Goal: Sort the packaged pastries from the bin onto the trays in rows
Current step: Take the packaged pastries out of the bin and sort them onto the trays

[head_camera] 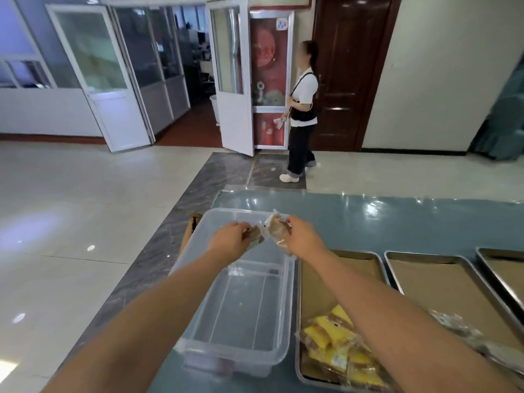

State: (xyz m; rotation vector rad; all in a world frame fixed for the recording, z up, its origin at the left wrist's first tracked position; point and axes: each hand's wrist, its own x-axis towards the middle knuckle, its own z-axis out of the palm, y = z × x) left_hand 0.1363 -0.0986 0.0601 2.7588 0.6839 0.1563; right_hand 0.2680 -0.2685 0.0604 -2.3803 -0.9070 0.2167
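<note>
A clear plastic bin [243,313] stands on the blue table, and its visible floor is bare. Above its far end my left hand [229,239] grips a small brown packaged pastry [255,234]. My right hand [300,236] holds a second clear-wrapped brown pastry [276,229] just beside it. Right of the bin lies a metal tray [340,273] lined with brown paper. Several yellow-and-brown packaged pastries [337,347] lie at the tray's near end. A second tray [433,282] holds a few pale wrapped pastries [456,327] at its near end.
A third tray [502,268] shows at the right edge. The table's left edge runs beside the bin, with tiled floor beyond. A person [302,112] stands past the table's far end, near a white door and a dark wooden door.
</note>
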